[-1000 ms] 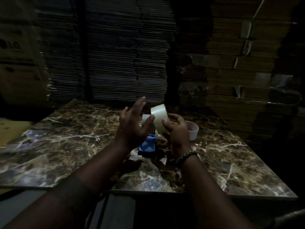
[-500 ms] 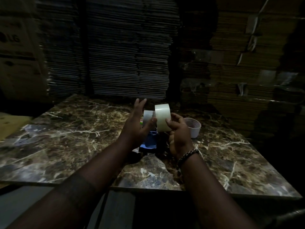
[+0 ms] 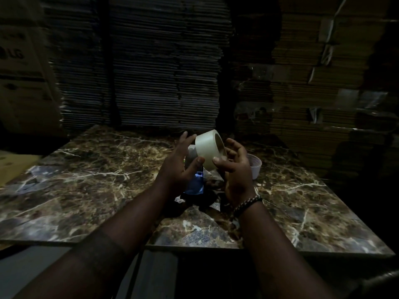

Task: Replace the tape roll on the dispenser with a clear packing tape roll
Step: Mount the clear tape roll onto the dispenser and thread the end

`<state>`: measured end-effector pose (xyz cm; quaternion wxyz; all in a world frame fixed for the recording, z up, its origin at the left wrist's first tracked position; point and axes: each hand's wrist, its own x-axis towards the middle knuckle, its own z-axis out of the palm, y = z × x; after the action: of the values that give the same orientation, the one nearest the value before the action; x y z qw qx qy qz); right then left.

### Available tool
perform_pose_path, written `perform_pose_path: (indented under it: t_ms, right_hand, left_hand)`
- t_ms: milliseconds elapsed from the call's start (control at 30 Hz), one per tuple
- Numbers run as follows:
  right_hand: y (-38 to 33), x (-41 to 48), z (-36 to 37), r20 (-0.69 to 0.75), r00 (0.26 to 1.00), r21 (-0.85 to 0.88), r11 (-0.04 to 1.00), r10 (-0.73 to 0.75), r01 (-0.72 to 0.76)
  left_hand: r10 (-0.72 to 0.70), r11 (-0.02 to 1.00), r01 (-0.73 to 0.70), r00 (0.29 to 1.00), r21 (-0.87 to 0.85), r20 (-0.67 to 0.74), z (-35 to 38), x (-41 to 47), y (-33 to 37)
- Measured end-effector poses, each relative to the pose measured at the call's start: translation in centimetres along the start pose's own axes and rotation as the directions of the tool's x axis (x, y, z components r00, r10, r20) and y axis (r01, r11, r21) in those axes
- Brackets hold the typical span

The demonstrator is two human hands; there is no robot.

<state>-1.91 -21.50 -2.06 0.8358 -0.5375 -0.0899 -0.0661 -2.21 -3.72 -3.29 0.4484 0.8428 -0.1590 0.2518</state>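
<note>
- Clear packing tape roll: a pale, translucent roll held up in the air above the far middle of the marble table; it is tilted, with its open core facing up and to the right.
- Left hand: fingers spread and raised, the thumb tip pressed against the lower left face of the roll and the fingertips near its upper left edge. The hand is open around the roll, not closed into a fist.
- Right hand: palm turned inward, thumb on the lower front of the roll and curled fingers behind its right rim; the roll is pinched between the two hands. A beaded bracelet sits at this wrist.
- Dispenser: a blue-bodied object standing on the table directly beneath the hands, largely hidden by them; a greyish roll-like shape shows behind the left hand, and its detail cannot be made out in the dim light.
- Small white cup: on the table just beyond and to the right of the right hand, apart from the roll.
- Stacked flat cardboard: fills the background behind the table.
</note>
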Motion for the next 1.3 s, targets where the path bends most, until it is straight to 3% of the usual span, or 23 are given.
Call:
perform_pose_path:
  t_ms: [267, 400, 633, 833, 967, 1033, 1133, 1300]
  right_hand:
    - [-0.7, -0.6, -0.6, 0.097, 0.981, -0.135, 0.974, -0.170, 0.182]
    - [-0.6, -0.5, -0.8, 0.070, 0.988, -0.080, 0.987, -0.137, 0.143]
    - [-1.0, 0.1, -1.7, -0.113, 0.994, 0.162, 0.987, -0.005, 0.023]
    - [-0.7, 0.8, -1.8, -0.117, 0.974, 0.428, 0.895, 0.193, -0.126]
    - [-1.1, 0.6, -1.5, -0.105, 0.972, 0.387, 0.909, 0.211, -0.155]
    - [-1.3, 0.6, -1.4, -0.095, 0.971, 0.366, 0.915, 0.219, -0.170]
    - [-1.4, 0.5, -1.2, -0.105, 0.967, 0.341, 0.922, 0.232, -0.185]
    - [-1.3, 0.7, -1.1, -0.104, 0.970, 0.330, 0.928, 0.220, -0.175]
  left_hand:
    - [0.044, 0.996, -0.046, 0.999, -0.079, -0.021, -0.7, -0.5, 0.2]
    - [0.127, 0.992, -0.127, 0.992, -0.008, 0.008, -0.8, -0.5, 0.2]
    - [0.229, 0.973, -0.228, 0.973, -0.026, 0.006, 0.1, -0.7, 0.5]
    - [0.299, 0.951, -0.298, 0.954, 0.079, 0.008, 0.5, -0.3, -0.8]
    - [0.317, 0.948, -0.312, 0.943, 0.057, -0.104, 0.5, -0.2, -1.0]
    - [0.350, 0.934, -0.334, 0.925, 0.127, -0.148, 0.4, -0.3, -1.0]
    - [0.372, 0.902, -0.328, 0.921, 0.282, -0.117, 0.2, -0.3, -1.0]
    - [0.397, 0.882, -0.374, 0.917, 0.288, -0.024, 0.5, -0.6, -0.8]
